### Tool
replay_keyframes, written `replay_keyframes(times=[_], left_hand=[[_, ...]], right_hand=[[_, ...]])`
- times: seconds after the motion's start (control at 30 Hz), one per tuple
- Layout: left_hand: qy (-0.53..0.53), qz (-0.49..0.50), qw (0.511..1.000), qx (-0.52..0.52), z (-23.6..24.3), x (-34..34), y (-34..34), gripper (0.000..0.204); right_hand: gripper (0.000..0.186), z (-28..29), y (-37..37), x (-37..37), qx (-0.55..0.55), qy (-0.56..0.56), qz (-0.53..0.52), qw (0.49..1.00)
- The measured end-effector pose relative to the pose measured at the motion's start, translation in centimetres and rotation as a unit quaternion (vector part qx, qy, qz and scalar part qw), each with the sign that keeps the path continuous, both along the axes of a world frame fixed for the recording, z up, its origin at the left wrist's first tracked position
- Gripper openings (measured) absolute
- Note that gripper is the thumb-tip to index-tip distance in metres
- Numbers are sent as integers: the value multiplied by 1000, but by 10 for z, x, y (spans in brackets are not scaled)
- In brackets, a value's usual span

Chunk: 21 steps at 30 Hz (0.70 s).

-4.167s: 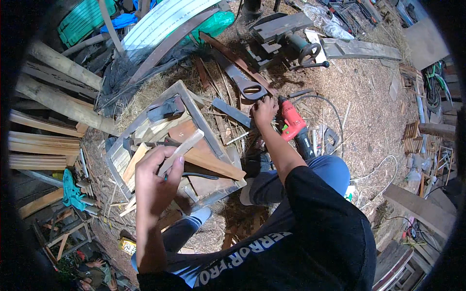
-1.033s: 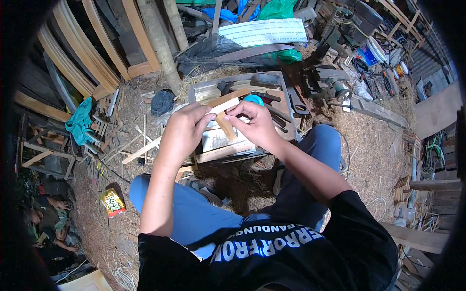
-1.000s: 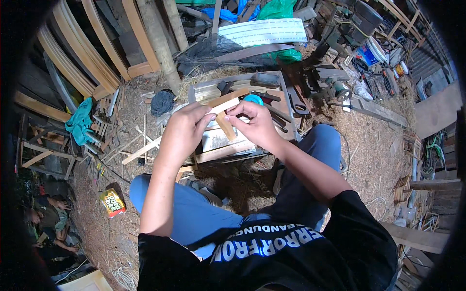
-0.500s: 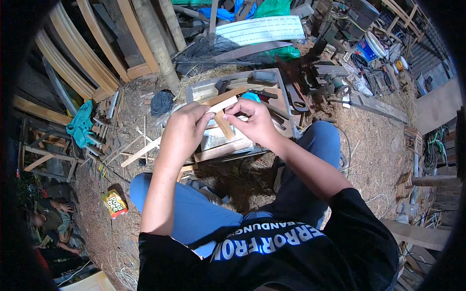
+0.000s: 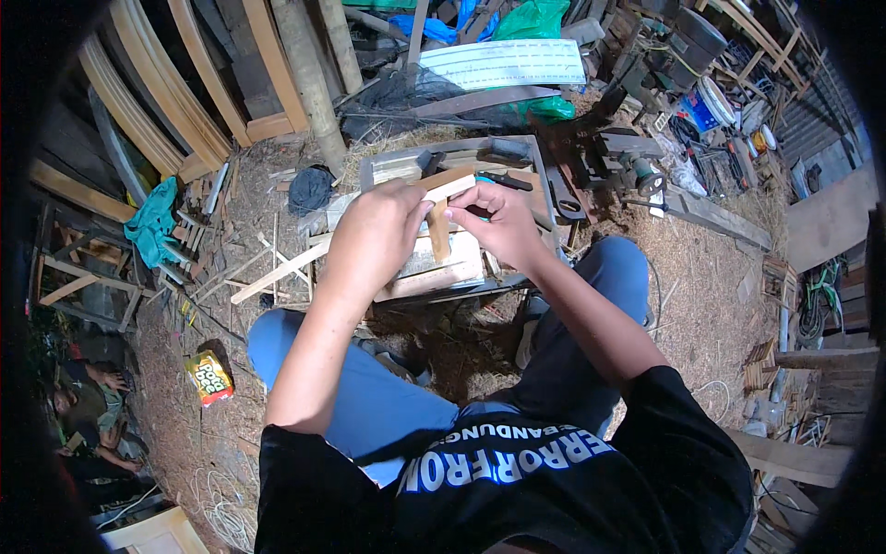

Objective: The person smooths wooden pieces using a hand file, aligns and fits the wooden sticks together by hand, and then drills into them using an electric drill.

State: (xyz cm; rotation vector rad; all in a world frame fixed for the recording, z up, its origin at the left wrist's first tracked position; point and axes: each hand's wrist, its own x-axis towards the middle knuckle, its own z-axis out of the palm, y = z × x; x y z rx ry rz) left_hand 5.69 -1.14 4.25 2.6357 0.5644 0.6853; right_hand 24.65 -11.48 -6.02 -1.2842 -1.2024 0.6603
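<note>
I've got the left hand and right hand pinching a T-shaped brown wooden piece between them; a long pale wooden strip juts out leftward, a slim black tool beyond the right.

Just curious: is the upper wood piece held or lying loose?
Held: the left hand and right hand grip the upper wood piece.

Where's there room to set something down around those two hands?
Likeliest: the shavings-strewn floor between the right knee and the small wood stack. A smaller patch lies between the yellow packet and the cream panel. It's crowded under the left hand and right hand: the low bench bears tools and wood.
</note>
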Motion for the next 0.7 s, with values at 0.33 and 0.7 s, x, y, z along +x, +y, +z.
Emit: replay_keyframes(times=[0.33,0.7], left_hand=[[-14,-19,1000,4,-4,-5,4,16],[-31,-29,999,-13,-4,-5,2,21]], right_hand=[[4,3,-2,-1,3,0,-3,1000],[6,29,-10,31,62,32,23,997]])
